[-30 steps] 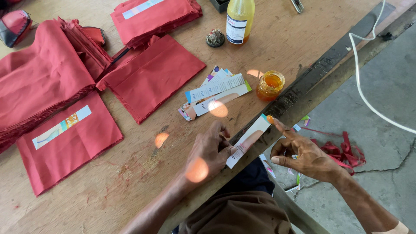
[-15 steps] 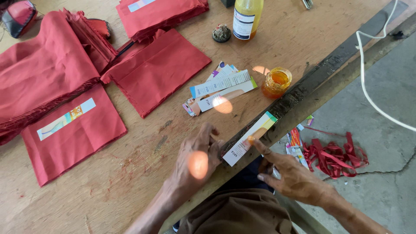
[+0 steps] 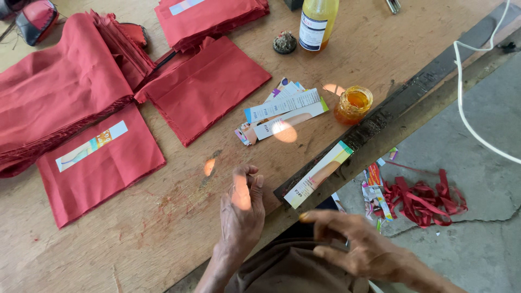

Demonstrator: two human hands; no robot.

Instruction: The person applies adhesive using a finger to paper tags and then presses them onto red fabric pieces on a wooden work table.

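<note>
Both my hands are empty: left hand (image 3: 241, 214) flat on bench (image 3: 163, 233), right hand (image 3: 353, 244) spread. Label (image 3: 318, 173) overhangs the edge; a nudge could drop it.

table (image 3: 163, 228): bare wood, matt, scuffed, red stains lower centre
metal strip (image 3: 391, 111): dark, dull, rough along the table's right edge
red cloth pieces (image 3: 203, 89): woven fabric, soft sheen, frayed edges
label strip (image 3: 319, 173): printed paper, smooth, slight gloss, centre right
label pile (image 3: 282, 111): same paper, smooth
jar (image 3: 353, 106): clear glass or plastic, glossy, amber contents
bottle (image 3: 317, 21): glossy plastic, paper label, top centre
floor (image 3: 477, 184): grey concrete, rough, cracked
cable (image 3: 472, 130): white, smooth plastic sheath
</note>
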